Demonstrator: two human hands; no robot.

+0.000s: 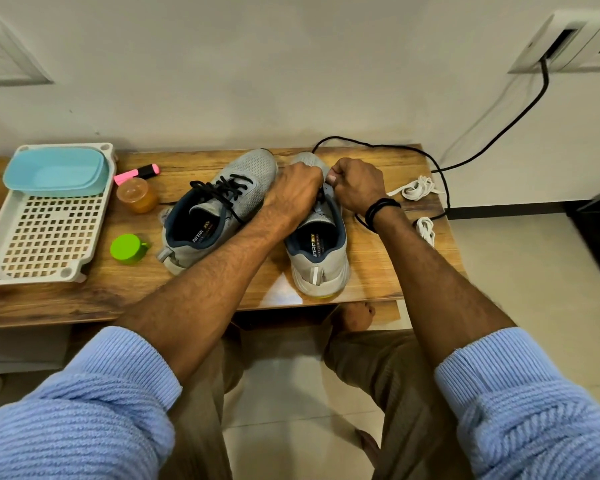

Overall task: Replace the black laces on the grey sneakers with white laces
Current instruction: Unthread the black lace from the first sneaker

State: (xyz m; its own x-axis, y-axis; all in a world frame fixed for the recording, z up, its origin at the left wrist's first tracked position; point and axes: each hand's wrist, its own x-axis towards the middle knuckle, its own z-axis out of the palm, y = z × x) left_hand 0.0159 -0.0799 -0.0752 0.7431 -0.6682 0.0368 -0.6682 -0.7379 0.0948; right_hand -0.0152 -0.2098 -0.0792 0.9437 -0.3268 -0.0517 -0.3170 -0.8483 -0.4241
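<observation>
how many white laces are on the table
2, both bundled at the right end of the table: one white lace toward the far corner, the other white lace nearer the person. More may be hidden.

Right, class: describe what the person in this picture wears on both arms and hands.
Light blue ribbed knit sleeves, left sleeve and right sleeve, are pushed up, leaving the forearms bare. Thin black cord bands circle the right wrist. The left hand and right hand wear no gloves; no rings show.
</observation>
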